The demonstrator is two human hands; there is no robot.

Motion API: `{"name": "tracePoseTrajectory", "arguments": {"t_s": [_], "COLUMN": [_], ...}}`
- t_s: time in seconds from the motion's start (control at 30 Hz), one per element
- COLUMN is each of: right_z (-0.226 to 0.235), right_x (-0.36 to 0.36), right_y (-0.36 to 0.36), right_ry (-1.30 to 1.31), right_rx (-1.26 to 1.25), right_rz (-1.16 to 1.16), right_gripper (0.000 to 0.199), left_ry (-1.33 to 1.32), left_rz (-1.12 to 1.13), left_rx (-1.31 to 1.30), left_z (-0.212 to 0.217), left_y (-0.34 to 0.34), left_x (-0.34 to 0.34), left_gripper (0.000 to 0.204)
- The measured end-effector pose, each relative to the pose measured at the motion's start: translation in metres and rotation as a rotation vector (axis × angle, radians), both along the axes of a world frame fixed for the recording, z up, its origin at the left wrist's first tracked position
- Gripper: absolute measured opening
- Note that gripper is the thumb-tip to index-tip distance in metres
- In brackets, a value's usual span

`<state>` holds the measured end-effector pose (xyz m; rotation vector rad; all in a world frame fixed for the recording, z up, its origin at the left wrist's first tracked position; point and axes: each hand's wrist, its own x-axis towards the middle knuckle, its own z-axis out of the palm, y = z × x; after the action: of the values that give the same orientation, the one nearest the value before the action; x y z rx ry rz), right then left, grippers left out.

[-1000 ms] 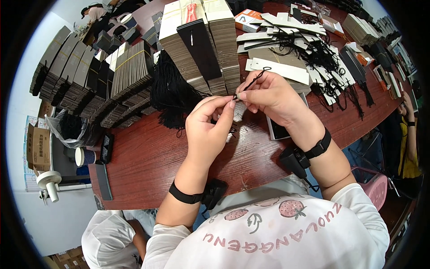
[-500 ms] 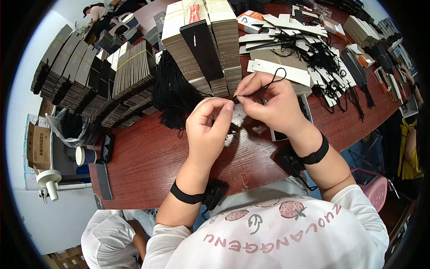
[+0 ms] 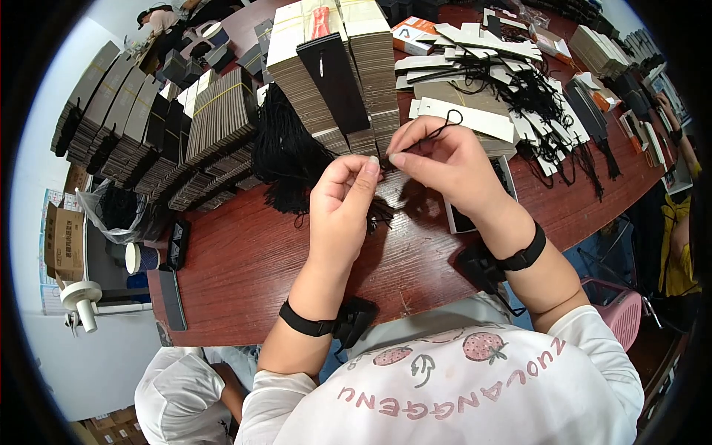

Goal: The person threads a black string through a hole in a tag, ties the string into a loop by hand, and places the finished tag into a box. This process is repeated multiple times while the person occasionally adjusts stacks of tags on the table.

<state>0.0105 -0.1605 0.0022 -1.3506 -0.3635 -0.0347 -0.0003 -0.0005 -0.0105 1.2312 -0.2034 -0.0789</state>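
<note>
Both my hands are raised over the red-brown table (image 3: 245, 282), fingertips close together. A thin black cord (image 3: 445, 124) is pinched in my right hand (image 3: 449, 167), with a loop of it standing above the fingers. My left hand (image 3: 337, 196) is closed in a pinch just left of it, apparently on the cord's lower part, though the fingers hide it. Dark strands (image 3: 381, 213) show below the fingertips. Beside my left hand lies a bundle of black tassels (image 3: 285, 152). Beyond my hands, a black strip (image 3: 332, 89) leans against tall stacks of card (image 3: 293, 67).
More banded card stacks (image 3: 222, 119) line the left. White strips (image 3: 493, 122) with black tassels are heaped at the right. A white open box (image 3: 460, 224) is partly under my right wrist. A paper cup (image 3: 141, 258) stands at left. Other people sit nearby.
My fingertips have drawn slightly apart and a little nearer to me on the left side. The cord loop over my right hand has shifted a little left.
</note>
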Motion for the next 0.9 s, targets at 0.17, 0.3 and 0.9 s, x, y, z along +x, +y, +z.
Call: {"name": "tracePoseTrajectory", "arguments": {"t_s": [0.17, 0.3, 0.9], "right_z": [0.004, 0.003, 0.011], "right_x": [0.004, 0.005, 0.002], "right_y": [-0.009, -0.009, -0.017], "right_ry": [0.26, -0.356, 0.398], "right_rx": [0.167, -0.367, -0.017], "right_rz": [-0.218, -0.44, 0.29], "right_gripper": [0.01, 0.018, 0.012], "left_ry": [0.011, 0.008, 0.043], "left_rz": [0.004, -0.016, -0.055], "left_rx": [-0.01, -0.003, 0.035], "left_z": [0.0, 0.001, 0.005], "left_y": [0.001, 0.004, 0.002], "left_x": [0.002, 0.001, -0.001], "left_gripper": [0.009, 0.009, 0.009]}}
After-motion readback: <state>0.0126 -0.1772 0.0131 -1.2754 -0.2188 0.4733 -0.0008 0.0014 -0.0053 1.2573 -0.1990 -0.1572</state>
